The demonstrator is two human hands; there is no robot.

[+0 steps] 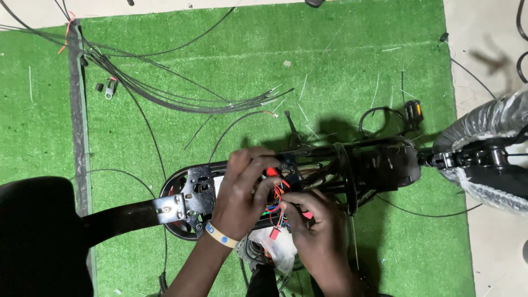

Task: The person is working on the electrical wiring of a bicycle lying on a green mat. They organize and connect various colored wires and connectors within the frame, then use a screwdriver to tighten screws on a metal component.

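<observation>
A black bicycle frame [363, 165] lies on its side on green artificial turf [341, 66]. At its middle sits a bundle of thin coloured wires [278, 201], red, blue, green and orange. My left hand [242, 192], with a pale band at the wrist, rests on the frame, and its fingers close around a red connector [271, 172] at the top of the bundle. My right hand [316, 231] pinches the wires lower down, beside a red plug [273, 233]. A black bracket plate [195, 192] with holes shows left of my left hand.
A fan of long black cables [181, 93] lies across the turf at the back left. A black seat [38, 231] fills the lower left. A wheel wrapped in plastic film [489, 124] is at the right edge. A clear plastic bag [275, 250] sits under the frame.
</observation>
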